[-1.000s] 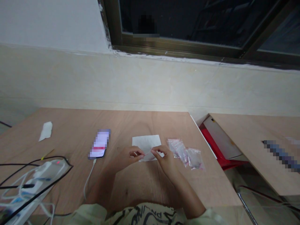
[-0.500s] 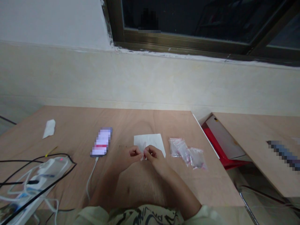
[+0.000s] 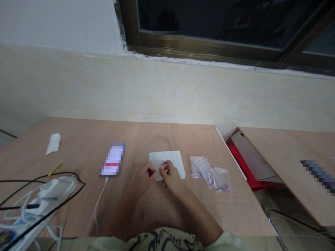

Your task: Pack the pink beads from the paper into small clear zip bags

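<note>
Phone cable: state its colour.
The cable is white, seen best in the head view.

The single view looks from the wearer's head, forward and steeply down across the pale brown wooden desk (image 3: 162, 209), close above it, taking in the cream-and-white wall (image 3: 157, 90) beyond and the dark, brown-framed window (image 3: 214, 21) along the top.

On the wooden surface (image 3: 235, 212), both hands hold a small clear bag (image 3: 157, 164) above white paper (image 3: 176, 160).
</note>
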A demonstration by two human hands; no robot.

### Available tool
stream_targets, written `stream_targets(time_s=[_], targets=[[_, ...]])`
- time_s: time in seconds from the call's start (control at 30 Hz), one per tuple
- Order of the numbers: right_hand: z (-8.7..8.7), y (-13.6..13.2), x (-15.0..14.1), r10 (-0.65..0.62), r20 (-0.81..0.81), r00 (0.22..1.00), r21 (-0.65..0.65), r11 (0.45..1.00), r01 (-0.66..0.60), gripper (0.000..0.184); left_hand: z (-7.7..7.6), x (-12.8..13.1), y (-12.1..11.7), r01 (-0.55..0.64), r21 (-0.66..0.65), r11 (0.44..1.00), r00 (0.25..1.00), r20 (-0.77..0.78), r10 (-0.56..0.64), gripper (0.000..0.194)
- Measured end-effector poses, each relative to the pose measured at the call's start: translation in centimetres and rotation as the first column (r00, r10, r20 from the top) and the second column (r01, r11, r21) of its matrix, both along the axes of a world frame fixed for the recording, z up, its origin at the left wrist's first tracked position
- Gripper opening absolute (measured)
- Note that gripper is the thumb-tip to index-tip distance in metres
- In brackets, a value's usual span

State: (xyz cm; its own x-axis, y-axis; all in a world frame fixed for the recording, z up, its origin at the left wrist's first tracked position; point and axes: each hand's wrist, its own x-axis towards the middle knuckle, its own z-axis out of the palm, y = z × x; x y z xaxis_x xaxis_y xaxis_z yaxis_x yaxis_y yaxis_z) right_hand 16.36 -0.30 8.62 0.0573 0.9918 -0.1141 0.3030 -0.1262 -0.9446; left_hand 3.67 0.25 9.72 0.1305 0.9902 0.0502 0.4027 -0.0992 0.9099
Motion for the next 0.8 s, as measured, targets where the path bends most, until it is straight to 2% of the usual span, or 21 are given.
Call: stream_targets(time_s=[0.07, 0.13, 0.2, 0.27, 0.3, 0.37, 0.43, 0.53, 0.6, 0.67, 0.8], targets=[[-0.4, 0.1, -0.2, 0.048, -0.125, 0.991, -0.076, 0.995, -0.058, 0.010, 0.4, 0.3, -0.7, 0.073, 0.039, 0.997, 0.996, -0.056, -0.070, 0.018], [-0.6, 0.1, -0.2, 0.032, -0.228, 0.973, -0.140, 0.988, -0.065, 0.013, 0.4, 0.0, -1.1, 0.147, 0.055, 0.988, 0.986, -0.088, -0.142, 0.015], [-0.7, 0.2, 0.2, -0.011, -0.309, 0.951, -0.169, 0.985, -0.043, 0.016, -0.2, -0.7, -1.1, 0.131, 0.036, 0.991, 0.989, -0.080, -0.128, 0.012], [-0.6, 0.3, 0.7, 0.008, -0.381, 0.924, -0.182, 0.980, -0.083, 0.020, -1.2, -1.5, -0.8, 0.015, -0.044, 0.999, 1.000, -0.019, -0.016, 0.019], [-0.7, 0.3, 0.9, 0.046, -0.417, 0.908, -0.184, 0.974, -0.134, 0.022, -1.7, -1.8, -0.5, 0.005, -0.099, 0.995, 0.999, 0.046, 0.000, 0.024], [-0.8, 0.5, 1.2, 0.123, -0.477, 0.870, -0.183, 0.955, -0.235, 0.025, -2.6, -2.3, -0.1, 0.108, -0.198, 0.974, 0.986, 0.147, -0.080, 0.027], [-1.4, 0.7, 1.2, 0.129, -0.501, 0.856, -0.197, 0.946, -0.258, 0.025, -3.2, -2.4, 0.2, 0.186, -0.270, 0.945, 0.970, 0.205, -0.132, 0.029], [-2.7, 1.0, 1.3, -0.025, -0.444, 0.896, -0.253, 0.962, -0.099, 0.025, -3.8, -2.5, 0.5, 0.154, -0.329, 0.932, 0.968, 0.241, -0.075, 0.028], [-3.7, 1.2, 1.5, -0.122, -0.362, 0.924, -0.227, 0.973, 0.039, 0.026, -4.5, -2.6, 0.9, 0.111, -0.344, 0.932, 0.968, 0.251, -0.023, 0.029], [-4.7, 1.3, 1.8, -0.144, -0.258, 0.955, -0.129, 0.985, 0.114, 0.026, -5.4, -2.9, 1.3, 0.102, -0.347, 0.932, 0.964, 0.267, -0.006, 0.031], [-6.3, 1.7, 2.1, -0.120, -0.002, 0.993, 0.061, 0.991, 0.120, 0.021, -7.3, -3.3, 2.1, 0.108, -0.339, 0.934, 0.954, 0.299, -0.002, 0.032]])
